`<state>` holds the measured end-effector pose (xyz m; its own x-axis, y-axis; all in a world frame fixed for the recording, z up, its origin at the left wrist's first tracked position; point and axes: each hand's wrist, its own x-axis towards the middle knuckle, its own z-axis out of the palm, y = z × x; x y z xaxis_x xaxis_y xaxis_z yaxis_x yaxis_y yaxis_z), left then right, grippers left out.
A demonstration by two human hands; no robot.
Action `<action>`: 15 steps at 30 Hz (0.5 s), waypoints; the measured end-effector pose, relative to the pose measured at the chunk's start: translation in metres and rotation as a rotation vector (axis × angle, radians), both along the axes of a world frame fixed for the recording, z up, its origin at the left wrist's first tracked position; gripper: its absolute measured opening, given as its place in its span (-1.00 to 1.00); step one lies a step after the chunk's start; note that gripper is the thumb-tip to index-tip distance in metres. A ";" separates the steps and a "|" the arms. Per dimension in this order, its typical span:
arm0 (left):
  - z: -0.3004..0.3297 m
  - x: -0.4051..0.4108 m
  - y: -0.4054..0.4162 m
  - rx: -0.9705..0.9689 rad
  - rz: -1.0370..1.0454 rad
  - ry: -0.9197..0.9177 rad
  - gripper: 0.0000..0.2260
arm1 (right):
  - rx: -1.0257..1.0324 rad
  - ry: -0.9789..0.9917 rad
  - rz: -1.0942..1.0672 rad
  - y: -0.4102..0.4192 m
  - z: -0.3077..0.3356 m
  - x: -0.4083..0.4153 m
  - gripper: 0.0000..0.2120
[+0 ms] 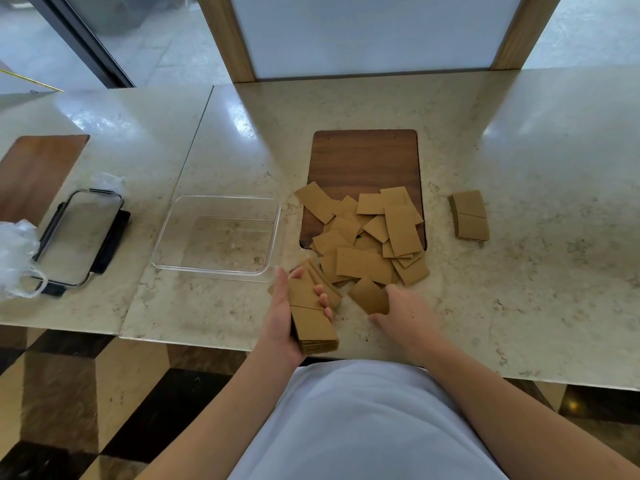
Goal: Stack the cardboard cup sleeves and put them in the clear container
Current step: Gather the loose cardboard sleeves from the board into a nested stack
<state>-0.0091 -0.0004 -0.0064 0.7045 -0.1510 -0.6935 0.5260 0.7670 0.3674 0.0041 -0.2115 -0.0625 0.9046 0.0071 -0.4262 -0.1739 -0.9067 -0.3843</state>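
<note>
Several brown cardboard cup sleeves lie in a loose pile (pixel 372 237) across the near end of a dark wooden board and the counter. My left hand (pixel 282 323) grips a flat stack of sleeves (pixel 311 322) just above the counter's front edge. My right hand (pixel 403 313) pinches a single sleeve (pixel 369 296) at the pile's near edge. The clear container (pixel 273 230) stands empty to the left of the pile. A small neat stack of sleeves (pixel 470 215) lies apart on the right.
The wooden board (pixel 365 157) lies on the marble counter (pixel 519 150). At the left are the container's black-rimmed lid (pixel 81 237), crumpled clear plastic (pixel 17 258) and a second wooden board (pixel 38 168). A pillar stands behind the counter.
</note>
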 end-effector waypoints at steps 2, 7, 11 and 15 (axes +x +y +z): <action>0.001 -0.001 0.000 0.018 -0.012 0.002 -0.55 | 0.157 -0.012 -0.060 -0.001 -0.001 -0.005 -0.84; 0.001 0.002 -0.003 0.062 -0.045 0.007 -0.55 | 0.525 0.009 -0.289 0.001 0.025 -0.007 -0.78; 0.000 0.005 -0.009 0.064 -0.067 -0.005 -0.58 | 0.766 0.173 -0.435 0.006 0.046 -0.007 -0.73; -0.002 0.003 -0.013 0.119 -0.125 -0.037 -0.63 | 0.892 0.146 -0.491 0.008 0.052 -0.007 -0.94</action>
